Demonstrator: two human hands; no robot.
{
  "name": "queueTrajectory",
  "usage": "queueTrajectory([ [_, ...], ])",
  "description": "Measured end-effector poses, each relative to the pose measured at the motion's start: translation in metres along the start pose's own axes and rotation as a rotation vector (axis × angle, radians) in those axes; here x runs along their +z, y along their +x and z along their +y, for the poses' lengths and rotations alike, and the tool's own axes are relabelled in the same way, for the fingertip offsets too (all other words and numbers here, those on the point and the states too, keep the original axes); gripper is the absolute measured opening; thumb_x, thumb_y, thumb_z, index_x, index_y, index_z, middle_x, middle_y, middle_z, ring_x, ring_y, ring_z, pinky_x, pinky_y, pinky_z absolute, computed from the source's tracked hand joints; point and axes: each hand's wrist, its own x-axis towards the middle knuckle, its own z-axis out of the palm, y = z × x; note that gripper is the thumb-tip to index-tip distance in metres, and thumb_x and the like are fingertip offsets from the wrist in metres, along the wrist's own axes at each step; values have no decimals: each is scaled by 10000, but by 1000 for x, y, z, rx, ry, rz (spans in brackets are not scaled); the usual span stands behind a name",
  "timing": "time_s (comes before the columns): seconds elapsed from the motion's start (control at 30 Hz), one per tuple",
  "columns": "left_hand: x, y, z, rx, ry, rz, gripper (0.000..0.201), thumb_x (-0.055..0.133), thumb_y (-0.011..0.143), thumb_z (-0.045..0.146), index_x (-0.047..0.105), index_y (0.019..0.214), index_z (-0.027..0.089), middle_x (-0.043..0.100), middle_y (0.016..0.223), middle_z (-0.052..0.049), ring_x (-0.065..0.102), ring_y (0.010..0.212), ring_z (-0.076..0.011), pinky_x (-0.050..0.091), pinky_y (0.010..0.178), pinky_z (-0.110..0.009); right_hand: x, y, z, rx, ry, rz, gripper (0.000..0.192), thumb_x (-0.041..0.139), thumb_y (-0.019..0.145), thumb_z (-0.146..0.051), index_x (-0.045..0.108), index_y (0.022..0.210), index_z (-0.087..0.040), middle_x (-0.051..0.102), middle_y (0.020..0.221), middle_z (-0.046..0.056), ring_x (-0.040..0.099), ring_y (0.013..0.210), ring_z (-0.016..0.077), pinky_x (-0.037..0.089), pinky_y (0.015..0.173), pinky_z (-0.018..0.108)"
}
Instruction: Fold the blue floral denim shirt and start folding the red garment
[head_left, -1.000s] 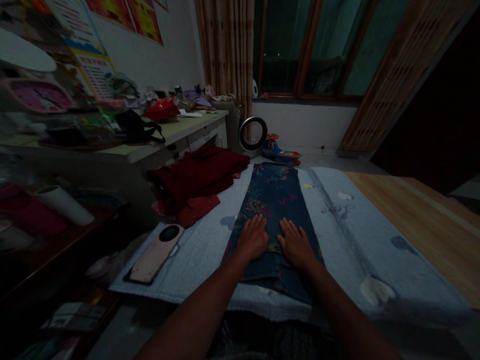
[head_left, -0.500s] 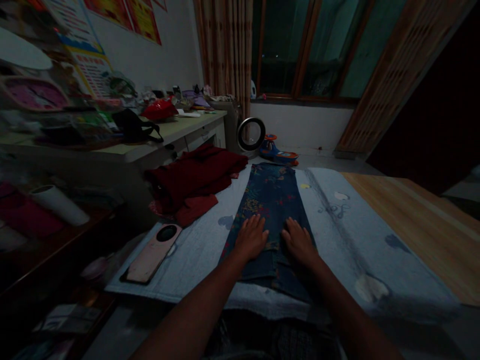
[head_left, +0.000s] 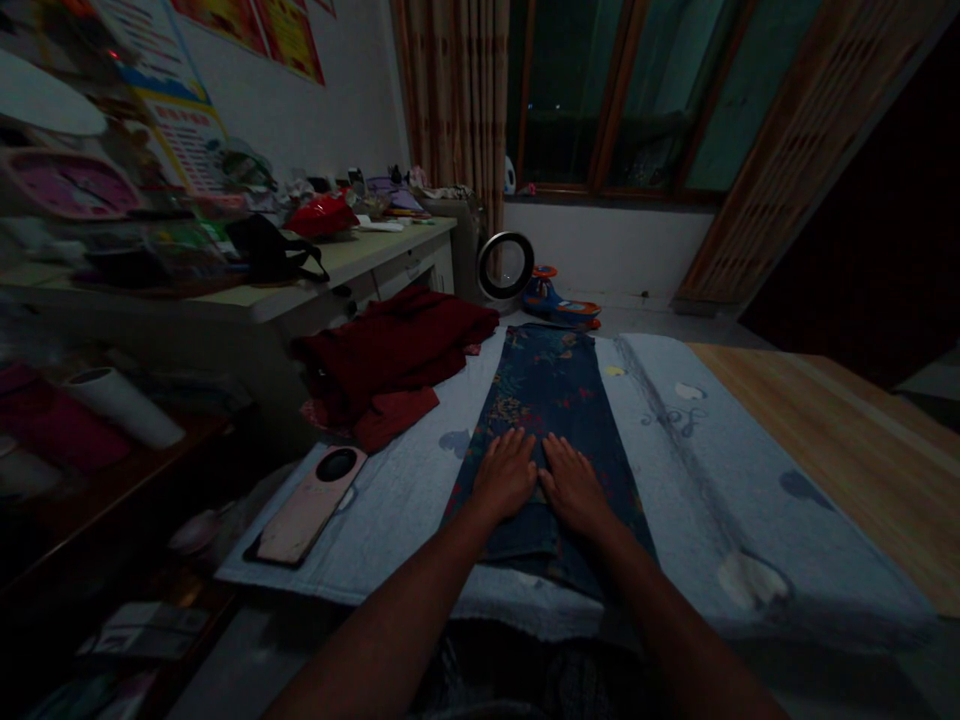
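A long, narrow garment of dark blue denim printed with small red and yellow flowers (head_left: 546, 400) lay flat and stretched out lengthwise on a pale blue-grey towel-like cloth with faint motifs (head_left: 697, 470). It ran straight away from the near edge of that cloth toward the far edge, its far end squared off. Its near end showed a lapped fold of plainer denim. Both of the person's palms pressed flat on its near half, side by side with the thumbs nearly touching.
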Motion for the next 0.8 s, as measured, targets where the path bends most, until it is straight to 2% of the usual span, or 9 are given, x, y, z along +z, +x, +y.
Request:
queueTrajectory([
  [0.33,-4,-1,2,-15,-14,-2,512,303,981,332,367,1459,160,331,1550,-96,244,1445,-228,195,1180,-427,-6,-10,22,83,-65,-20,626,289,977,-456,291,1503,-117,257,1574,97,201,1453,258,178,1163,444],
  [0.53,-6,-1,3,-15,-4,-4,505,296,986,335,371,1455,164,337,1547,-96,246,1445,-227,199,1178,-429,-5,-15,36,108,-100,3,666,297,965,-522,318,1493,-117,287,1563,104,215,1446,276,170,1161,460],
  [0.8,-1,-1,1,-14,4,10,510,289,988,352,353,1464,180,326,1554,-84,244,1445,-223,200,1177,-424,-3,-23,57,145,-163,57,659,299,966,-507,337,1477,-92,282,1560,140,191,1452,278,181,1151,469],
])
